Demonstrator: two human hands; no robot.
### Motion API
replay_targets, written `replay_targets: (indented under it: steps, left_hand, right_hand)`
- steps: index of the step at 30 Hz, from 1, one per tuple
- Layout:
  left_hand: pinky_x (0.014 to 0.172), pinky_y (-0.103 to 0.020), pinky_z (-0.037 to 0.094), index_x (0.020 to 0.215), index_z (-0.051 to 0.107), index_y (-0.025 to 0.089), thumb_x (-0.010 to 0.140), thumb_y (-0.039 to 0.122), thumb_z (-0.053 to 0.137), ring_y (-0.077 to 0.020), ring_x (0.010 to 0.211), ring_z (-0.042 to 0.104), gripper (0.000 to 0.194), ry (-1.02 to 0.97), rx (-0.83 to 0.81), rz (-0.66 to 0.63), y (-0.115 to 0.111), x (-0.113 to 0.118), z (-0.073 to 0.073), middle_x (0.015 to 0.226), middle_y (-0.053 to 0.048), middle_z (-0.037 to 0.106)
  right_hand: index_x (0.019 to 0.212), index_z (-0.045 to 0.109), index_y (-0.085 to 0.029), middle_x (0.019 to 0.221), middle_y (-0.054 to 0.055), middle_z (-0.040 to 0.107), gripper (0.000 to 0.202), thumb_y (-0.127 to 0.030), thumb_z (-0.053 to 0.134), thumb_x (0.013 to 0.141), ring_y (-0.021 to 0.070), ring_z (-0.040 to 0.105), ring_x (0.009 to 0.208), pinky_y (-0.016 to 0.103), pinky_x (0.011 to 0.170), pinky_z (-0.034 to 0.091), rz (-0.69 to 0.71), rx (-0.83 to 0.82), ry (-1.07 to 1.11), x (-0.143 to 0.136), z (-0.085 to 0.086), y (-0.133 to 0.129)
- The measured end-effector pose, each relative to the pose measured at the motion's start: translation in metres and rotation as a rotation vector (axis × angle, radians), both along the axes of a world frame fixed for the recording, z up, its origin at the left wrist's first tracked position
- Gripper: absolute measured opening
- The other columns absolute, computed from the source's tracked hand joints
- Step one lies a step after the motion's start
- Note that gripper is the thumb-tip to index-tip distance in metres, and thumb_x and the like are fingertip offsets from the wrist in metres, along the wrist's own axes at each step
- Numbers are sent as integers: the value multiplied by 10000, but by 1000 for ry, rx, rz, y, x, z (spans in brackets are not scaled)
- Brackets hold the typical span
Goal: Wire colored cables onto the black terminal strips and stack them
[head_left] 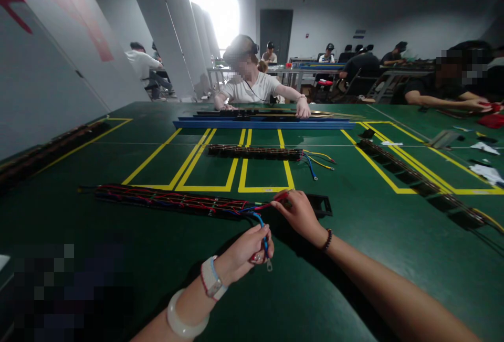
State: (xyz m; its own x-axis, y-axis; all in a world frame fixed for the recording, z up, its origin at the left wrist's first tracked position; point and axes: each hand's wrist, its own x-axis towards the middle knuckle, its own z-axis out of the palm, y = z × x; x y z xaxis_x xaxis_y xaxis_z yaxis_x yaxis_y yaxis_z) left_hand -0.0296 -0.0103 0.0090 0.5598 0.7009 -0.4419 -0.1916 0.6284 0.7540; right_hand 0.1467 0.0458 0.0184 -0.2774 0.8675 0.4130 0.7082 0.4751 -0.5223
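Across the green table in front of me lies a long black wired strip (169, 200) with red and blue wires along its top. Below its right end, my left hand (252, 247) is closed around a blue cable (258, 218). A metal ring terminal (269, 265) sticks out under the fingers. My right hand (297, 211) pinches a red cable (263, 206) at the same end of the strip; its tip is hidden by the fingers. Just behind that hand shows a black end piece with an opening (325, 205).
Farther back lies a shorter wired strip (252, 152) with blue and yellow cables. Another strip (421, 182) slants along the right, and one (51, 145) lies far left. Yellow tape (205, 188) marks the table. Opposite, a person (250, 82) handles rods above a blue rail (263, 124).
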Motion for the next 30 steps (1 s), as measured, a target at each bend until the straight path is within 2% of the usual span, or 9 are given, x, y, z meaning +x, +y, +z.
replay_targets:
  steps: [4,7,9,13,15,18,20,25,30]
  left_hand:
    - [447,-197,149,833,406,186,872,460,466,-27,395,297,282,8,0,-21,-1,0,4,582,35,543]
    - [459,-196,162,844,408,185,895,424,429,-30,404,297,246,3,3,-34,-1,0,7,584,32,541]
    - [463,-198,170,850,408,183,893,408,430,-33,409,308,230,7,2,-34,-2,1,6,587,28,545]
    - [466,-201,176,859,413,182,864,332,459,-39,411,320,157,40,-1,-21,-3,1,4,589,19,559]
    - [470,-201,185,847,434,177,844,282,464,-38,414,321,109,62,3,-20,-3,1,4,587,18,558]
    - [463,-205,178,808,481,161,837,284,442,-35,410,314,133,66,20,-32,-4,2,7,577,13,547]
    - [457,-206,173,788,506,148,842,295,412,-34,411,319,183,59,30,-35,-3,3,8,569,8,540]
    - [452,-203,170,816,479,154,823,262,451,-25,390,314,111,63,12,-26,-2,3,4,580,5,569]
    - [461,-198,213,857,417,172,869,333,461,-35,407,390,167,36,-32,2,-2,2,5,644,-14,605]
  right_hand:
    - [868,613,-185,782,36,658,235,-395,514,901,163,596,745,263,685,402,43,-83,-18,-6,7,3]
    - [878,571,-177,719,20,653,240,-345,417,953,131,592,640,218,580,371,130,-202,-64,-17,22,10]
    - [875,562,-175,701,29,653,268,-337,371,968,128,592,601,212,540,344,151,-230,-191,-29,34,14]
    - [903,569,-172,729,77,669,337,-375,308,974,173,625,613,236,524,348,119,-117,-488,-62,53,18]
    - [931,565,-165,737,89,671,308,-322,302,972,200,639,633,254,531,376,128,-59,-590,-79,56,16]
    - [931,558,-147,767,93,668,198,-169,362,922,217,645,668,279,557,410,165,-6,-685,-97,53,13]
    - [914,552,-134,776,98,662,162,-124,391,891,215,641,673,285,565,414,161,21,-703,-103,49,13]
    - [932,521,-155,760,80,656,216,-224,319,966,189,623,670,276,589,384,140,63,-648,-94,39,15]
    - [878,534,-174,770,57,641,257,-340,362,972,177,580,742,289,688,366,122,152,-548,-58,23,8]
